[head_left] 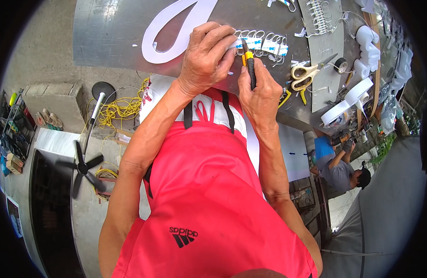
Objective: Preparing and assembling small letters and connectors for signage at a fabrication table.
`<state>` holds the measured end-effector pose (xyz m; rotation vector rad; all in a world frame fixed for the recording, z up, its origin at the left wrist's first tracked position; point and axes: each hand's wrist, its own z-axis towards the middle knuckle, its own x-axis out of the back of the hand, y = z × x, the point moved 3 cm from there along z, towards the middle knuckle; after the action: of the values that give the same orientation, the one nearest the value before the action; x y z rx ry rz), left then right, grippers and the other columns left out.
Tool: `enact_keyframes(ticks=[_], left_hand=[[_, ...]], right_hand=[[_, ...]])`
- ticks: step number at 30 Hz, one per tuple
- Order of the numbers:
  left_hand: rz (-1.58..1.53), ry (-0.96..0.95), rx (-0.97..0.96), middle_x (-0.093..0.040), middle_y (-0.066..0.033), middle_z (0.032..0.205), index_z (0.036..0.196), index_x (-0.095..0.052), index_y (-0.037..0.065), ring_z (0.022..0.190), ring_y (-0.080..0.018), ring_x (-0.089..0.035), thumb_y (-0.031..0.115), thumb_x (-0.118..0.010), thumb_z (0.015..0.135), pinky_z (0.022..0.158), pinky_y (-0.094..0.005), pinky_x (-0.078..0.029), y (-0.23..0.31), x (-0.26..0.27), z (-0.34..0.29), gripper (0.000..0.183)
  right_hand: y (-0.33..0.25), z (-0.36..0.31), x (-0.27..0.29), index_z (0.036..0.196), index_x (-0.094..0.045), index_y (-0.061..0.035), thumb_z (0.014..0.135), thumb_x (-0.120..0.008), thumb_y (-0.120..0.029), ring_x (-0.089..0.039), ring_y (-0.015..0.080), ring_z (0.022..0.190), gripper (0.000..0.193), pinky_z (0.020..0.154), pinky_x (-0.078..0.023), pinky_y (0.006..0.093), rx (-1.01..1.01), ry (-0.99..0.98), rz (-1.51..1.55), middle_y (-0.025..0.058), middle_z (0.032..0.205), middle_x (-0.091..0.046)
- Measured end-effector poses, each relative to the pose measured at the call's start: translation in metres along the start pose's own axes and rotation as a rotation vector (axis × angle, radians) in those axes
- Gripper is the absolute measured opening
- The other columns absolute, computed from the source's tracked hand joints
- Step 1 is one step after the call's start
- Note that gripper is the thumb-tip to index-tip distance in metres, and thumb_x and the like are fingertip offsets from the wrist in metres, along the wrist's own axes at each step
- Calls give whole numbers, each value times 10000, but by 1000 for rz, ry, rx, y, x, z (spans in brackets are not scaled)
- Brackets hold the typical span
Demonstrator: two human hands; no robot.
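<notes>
My right hand [261,92] is closed around a black-and-yellow utility knife [251,73]. Its blade points away from me and meets a strip of small pieces backed with blue-and-white tape [271,46], with thin white wire loops along its edges. My left hand [208,58] has its fingers curled in a pinch at the strip's left end, and its fingertips partly hide that end. Left of this, a large white loop-shaped cutout [153,34] lies on the metal tabletop [107,34].
Right of the knife lie cream-handled scissors [304,76], yellow-handled pliers [285,98] and a black tape roll [341,65]. Another wired strip [319,17] lies farther back. Yellow cable [114,113] and a fan [82,168] are at lower left. Another person [341,171] works at right.
</notes>
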<state>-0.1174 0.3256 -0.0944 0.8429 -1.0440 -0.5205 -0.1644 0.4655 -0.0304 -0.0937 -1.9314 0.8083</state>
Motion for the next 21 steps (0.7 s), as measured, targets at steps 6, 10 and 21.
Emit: enact_keyframes(ticks=[6, 10, 21], left_hand=[[3, 13, 8, -662, -52, 1115, 1001, -714, 29, 1078, -275, -571, -8, -788, 697, 905, -370, -493, 2, 2, 3, 314], [7, 23, 10, -672, -40, 1093, 990, -722, 43, 1061, -267, -586, -21, -802, 684, 886, -362, -502, 2, 0, 2, 322], [0, 17, 17, -672, -44, 1118, 1021, -725, 40, 1076, -266, -582, 8, -813, 701, 898, -360, -497, 2, 1, 0, 334]], right_hand=[[0, 2, -1, 1100, -601, -2, 898, -675, -35, -653, 352, 616, 217, 537, -490, 436, -7, -8, 15, 174, 776, -638], [2, 4, -2, 1083, -597, 1, 901, -676, -42, -654, 357, 615, 202, 531, -492, 438, 5, 1, 9, 179, 769, -640], [-2, -17, 0, 1099, -589, 27, 894, -665, -17, -648, 375, 629, 224, 550, -500, 450, -45, 0, -23, 197, 791, -639]])
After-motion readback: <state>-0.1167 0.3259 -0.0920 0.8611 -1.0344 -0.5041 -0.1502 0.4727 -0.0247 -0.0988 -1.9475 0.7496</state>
